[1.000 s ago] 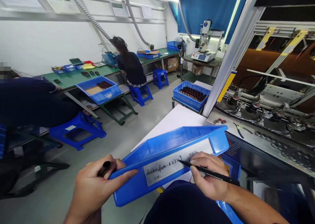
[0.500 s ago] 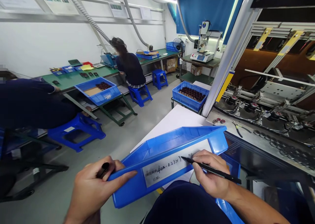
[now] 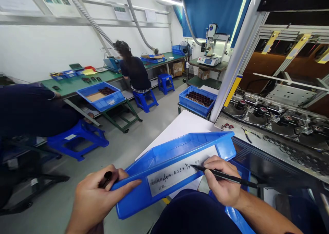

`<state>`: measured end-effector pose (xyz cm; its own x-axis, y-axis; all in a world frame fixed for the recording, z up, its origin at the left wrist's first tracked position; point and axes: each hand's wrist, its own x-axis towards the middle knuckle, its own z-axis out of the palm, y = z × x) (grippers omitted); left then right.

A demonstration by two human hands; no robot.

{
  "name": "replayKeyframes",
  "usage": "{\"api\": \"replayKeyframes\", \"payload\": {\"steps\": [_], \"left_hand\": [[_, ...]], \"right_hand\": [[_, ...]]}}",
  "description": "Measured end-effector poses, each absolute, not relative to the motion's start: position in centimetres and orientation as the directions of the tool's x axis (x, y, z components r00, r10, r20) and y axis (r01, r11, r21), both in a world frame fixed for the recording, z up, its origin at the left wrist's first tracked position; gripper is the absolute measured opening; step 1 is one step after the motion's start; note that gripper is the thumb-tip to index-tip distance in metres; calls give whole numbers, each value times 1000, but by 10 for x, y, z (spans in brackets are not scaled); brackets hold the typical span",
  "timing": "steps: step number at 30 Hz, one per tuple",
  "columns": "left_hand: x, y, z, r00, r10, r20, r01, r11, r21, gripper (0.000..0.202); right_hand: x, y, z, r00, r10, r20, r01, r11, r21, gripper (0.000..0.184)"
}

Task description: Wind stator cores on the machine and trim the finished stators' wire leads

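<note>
A blue plastic bin (image 3: 133, 196) is tilted toward me, its front wall bearing a white label (image 3: 177, 182) with printed characters and handwriting that reads about "40N-0.23x94". My left hand (image 3: 100, 193) grips the bin's left rim, thumb over the front, and a black pen cap (image 3: 105, 180) is tucked between its fingers. In my right hand (image 3: 223, 182) is a black marker pen (image 3: 231, 177), pinched near its tip. The pen's point touches the label just after the last written figure. The bin's inside is only partly visible.
A white tabletop (image 3: 174, 127) lies behind the bin. Pliers (image 3: 247, 135) and small round parts rest on the machine bed (image 3: 239, 127) at right. Beyond stands a blue crate (image 3: 195, 105) of dark parts. Two people sit on blue stools (image 3: 79, 138) at the left.
My right hand has moved the pen slightly right, and a "4" now follows the "9" on the label. The left hand keeps its hold on the bin.
</note>
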<state>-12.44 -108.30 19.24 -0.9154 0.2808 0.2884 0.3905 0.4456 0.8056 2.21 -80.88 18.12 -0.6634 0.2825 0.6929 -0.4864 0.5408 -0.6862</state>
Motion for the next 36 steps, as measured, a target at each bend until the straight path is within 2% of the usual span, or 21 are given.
{"api": "replayKeyframes", "payload": {"steps": [10,15,19,27,31,36], "left_hand": [[-124,-1083,192,-920,284,270,372,418,829,55],[-134,-1087,188,-901,316,295,414,429,803,53],[-148,-1089,194,-894,345,285,425,454,783,51],[-172,-1100,198,-883,415,219,409,454,791,36],[-173,-1100,201,-878,426,218,424,483,766,34],[-173,-1099,203,-869,441,225,436,466,770,34]], "right_hand": [[20,-811,185,-649,274,710,-475,584,-659,18],[29,-806,192,-698,237,675,-511,495,-702,16],[38,-798,197,-675,289,679,-513,478,-713,12],[40,-784,192,-589,342,732,-438,626,-645,18],[37,-786,189,-580,363,730,-406,647,-645,17],[26,-792,191,-624,250,740,-454,654,-604,17]]}}
